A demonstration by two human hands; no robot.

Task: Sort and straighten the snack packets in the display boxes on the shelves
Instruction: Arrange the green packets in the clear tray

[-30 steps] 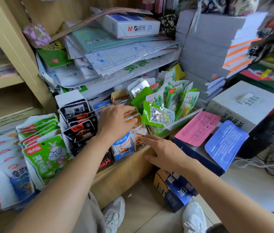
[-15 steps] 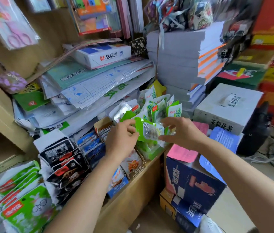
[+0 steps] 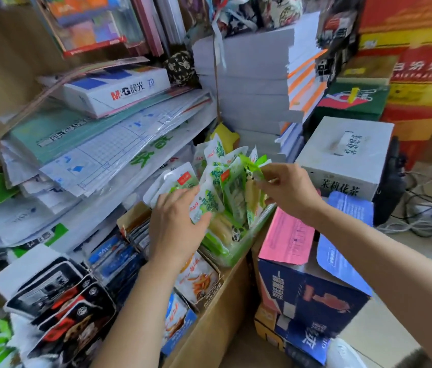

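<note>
Above the tray (image 3: 238,257), right hand (image 3: 286,189) pinches a green packet (image 3: 254,168) at top — left hand (image 3: 175,229) grips a white packet (image 3: 206,201).

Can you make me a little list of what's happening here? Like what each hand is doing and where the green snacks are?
Left hand: holds a white-green packet
Right hand: pinches the top of a green packet
Other green packets: standing crookedly in a clear tray
In front of tray: orange-print packets in a cardboard box
Lower left: black packets
</note>
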